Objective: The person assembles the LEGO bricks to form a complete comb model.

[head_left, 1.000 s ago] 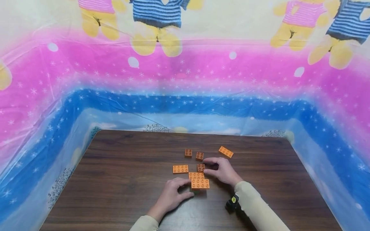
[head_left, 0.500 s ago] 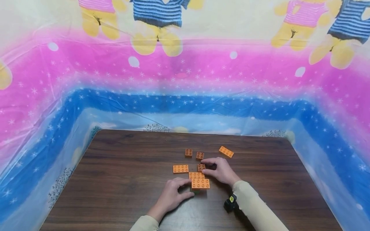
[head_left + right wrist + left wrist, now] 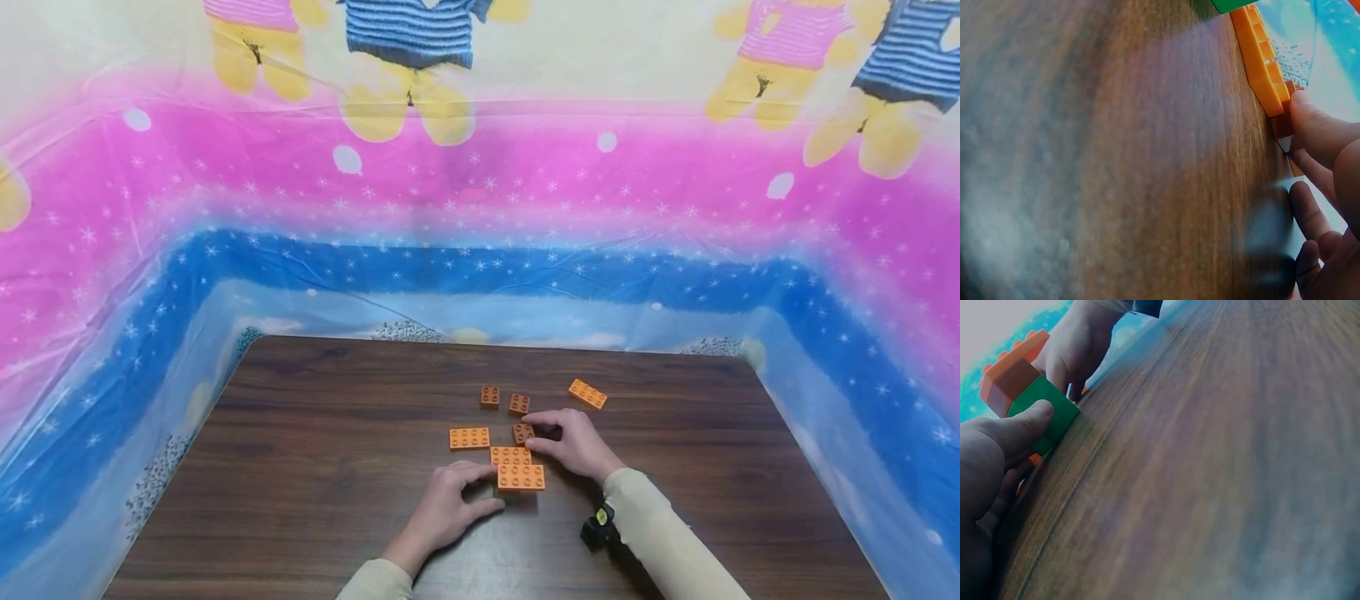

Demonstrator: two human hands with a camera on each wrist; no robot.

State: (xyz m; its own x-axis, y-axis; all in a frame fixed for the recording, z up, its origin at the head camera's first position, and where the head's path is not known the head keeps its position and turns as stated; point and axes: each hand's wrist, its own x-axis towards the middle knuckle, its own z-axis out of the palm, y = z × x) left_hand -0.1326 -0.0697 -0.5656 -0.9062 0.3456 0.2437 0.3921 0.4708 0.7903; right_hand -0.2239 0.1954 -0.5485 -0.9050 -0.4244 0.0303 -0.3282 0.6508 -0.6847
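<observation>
My left hand grips a small stack of toy building bricks. Its thumb lies on the green brick at the bottom, above which come a brown brick and a long orange brick on top. Just beyond the stack, a second orange brick lies on the table, partly hidden behind it. My right hand pinches a small brown brick between thumb and forefinger, right at the far edge of that second orange brick. In the right wrist view its thumb overlaps the brown brick.
Two small brown bricks stand farther back on the wooden table. One orange brick lies left of the right hand's brick, another orange brick at the back right. A printed cloth surrounds the table.
My right hand has shifted slightly left, its fingers closer around the small brown brick, which now sits a little turned. The left hand and the stack have stayed in place.
</observation>
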